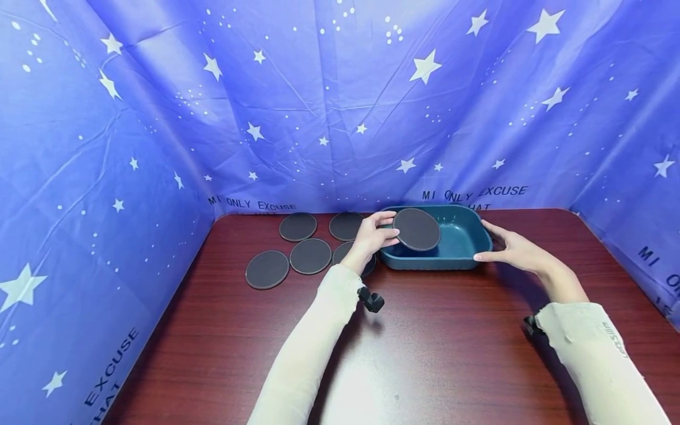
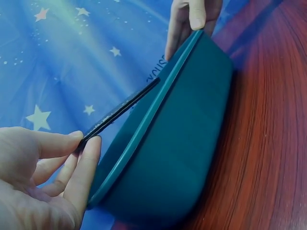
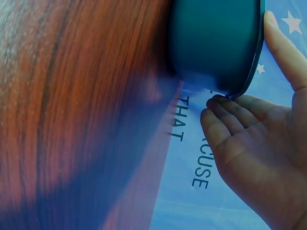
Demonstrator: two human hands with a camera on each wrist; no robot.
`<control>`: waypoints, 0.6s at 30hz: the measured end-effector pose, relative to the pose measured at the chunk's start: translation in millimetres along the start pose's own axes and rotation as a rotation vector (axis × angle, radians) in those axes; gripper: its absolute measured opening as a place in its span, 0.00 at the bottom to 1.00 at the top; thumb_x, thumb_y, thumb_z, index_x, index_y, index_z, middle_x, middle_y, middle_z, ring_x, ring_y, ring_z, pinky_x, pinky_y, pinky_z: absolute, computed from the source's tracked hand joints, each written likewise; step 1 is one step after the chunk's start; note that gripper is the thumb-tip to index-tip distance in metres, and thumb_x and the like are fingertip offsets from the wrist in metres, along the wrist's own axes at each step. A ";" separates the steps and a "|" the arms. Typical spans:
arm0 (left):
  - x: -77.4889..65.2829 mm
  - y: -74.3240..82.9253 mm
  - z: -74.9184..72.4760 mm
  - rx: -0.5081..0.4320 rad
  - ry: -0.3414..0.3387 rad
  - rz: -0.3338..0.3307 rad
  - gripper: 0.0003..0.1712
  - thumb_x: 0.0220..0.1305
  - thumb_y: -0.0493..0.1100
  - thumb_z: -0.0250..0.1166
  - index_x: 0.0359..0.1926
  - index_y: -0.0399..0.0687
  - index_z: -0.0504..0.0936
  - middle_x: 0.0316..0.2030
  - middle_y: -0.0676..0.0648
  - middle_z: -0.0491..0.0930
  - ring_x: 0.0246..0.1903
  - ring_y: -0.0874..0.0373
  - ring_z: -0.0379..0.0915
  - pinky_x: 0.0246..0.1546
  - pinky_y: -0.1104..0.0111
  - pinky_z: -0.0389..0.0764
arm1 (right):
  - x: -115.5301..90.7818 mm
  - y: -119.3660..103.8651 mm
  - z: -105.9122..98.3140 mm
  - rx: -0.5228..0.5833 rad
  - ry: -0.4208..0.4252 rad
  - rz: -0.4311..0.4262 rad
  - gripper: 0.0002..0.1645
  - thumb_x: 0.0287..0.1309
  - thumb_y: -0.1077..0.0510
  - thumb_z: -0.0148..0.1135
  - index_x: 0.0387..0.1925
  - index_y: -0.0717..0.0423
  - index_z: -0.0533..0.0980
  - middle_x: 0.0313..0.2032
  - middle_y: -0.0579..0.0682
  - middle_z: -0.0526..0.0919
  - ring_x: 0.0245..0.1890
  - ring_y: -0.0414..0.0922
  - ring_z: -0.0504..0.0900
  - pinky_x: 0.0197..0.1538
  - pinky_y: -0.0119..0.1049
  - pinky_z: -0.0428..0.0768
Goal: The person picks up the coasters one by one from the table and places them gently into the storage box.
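One disc [image 1: 417, 229] near open dish's rim [image 1: 430, 258]

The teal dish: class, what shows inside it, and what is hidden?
Toward its right, the teal dish shows only its bare inside in the head view. A dark disc pinched by the left hand blocks much of the left part; what lies behind it cannot be seen.

Looks like a curtained-off tabletop set-up for recording, walled at the back and both sides by blue cloth [image 1: 340, 71] printed with white stars [image 1: 546, 26] and black lettering [image 1: 504, 191]. Centres on a glossy reddish wood-grain table [image 1: 435, 330], with wrist-worn black devices [image 1: 373, 301] also in sight. Cannot be placed more closely as home, office or lab, being screened off by that cloth.
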State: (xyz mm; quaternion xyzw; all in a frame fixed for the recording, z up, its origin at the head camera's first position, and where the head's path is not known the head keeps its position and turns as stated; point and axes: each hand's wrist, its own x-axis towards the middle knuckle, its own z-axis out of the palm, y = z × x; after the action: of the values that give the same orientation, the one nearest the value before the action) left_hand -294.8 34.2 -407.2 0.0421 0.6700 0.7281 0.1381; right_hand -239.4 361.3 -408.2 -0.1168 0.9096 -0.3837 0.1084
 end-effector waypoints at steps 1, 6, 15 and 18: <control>1.0 -0.3 1.9 0.004 -0.002 -0.001 0.29 0.61 0.23 0.63 0.63 0.41 0.77 0.59 0.36 0.76 0.35 0.59 0.82 0.43 0.64 0.88 | -0.3 0.2 0.0 -0.002 0.001 -0.001 0.60 0.61 0.53 0.69 0.78 0.64 0.39 0.72 0.74 0.56 0.70 0.68 0.64 0.48 0.09 0.66; 5.8 -0.5 10.4 0.031 -0.003 0.004 0.29 0.59 0.22 0.64 0.62 0.42 0.78 0.58 0.37 0.77 0.36 0.56 0.83 0.41 0.65 0.89 | -0.5 0.8 0.1 0.010 0.004 -0.008 0.60 0.60 0.53 0.69 0.78 0.63 0.40 0.73 0.74 0.55 0.70 0.68 0.62 0.49 0.08 0.65; 12.7 0.2 26.5 0.131 -0.014 0.022 0.28 0.59 0.23 0.64 0.61 0.41 0.79 0.57 0.37 0.78 0.40 0.48 0.85 0.38 0.65 0.89 | -0.2 1.3 0.1 0.018 0.003 -0.003 0.59 0.61 0.54 0.69 0.78 0.63 0.40 0.73 0.74 0.55 0.70 0.68 0.62 0.49 0.08 0.65; 13.6 0.3 34.0 0.189 -0.014 0.023 0.27 0.60 0.24 0.64 0.61 0.42 0.79 0.56 0.38 0.79 0.43 0.45 0.86 0.38 0.64 0.89 | -0.4 0.7 0.0 0.014 0.000 -0.002 0.59 0.61 0.54 0.69 0.78 0.63 0.40 0.73 0.74 0.55 0.71 0.69 0.62 0.48 0.07 0.65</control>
State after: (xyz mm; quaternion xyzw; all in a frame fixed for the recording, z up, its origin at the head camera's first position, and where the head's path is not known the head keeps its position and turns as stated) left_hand -299.5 70.5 -405.3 0.0676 0.7342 0.6629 0.1299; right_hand -239.2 361.9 -408.7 -0.1171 0.9068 -0.3901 0.1087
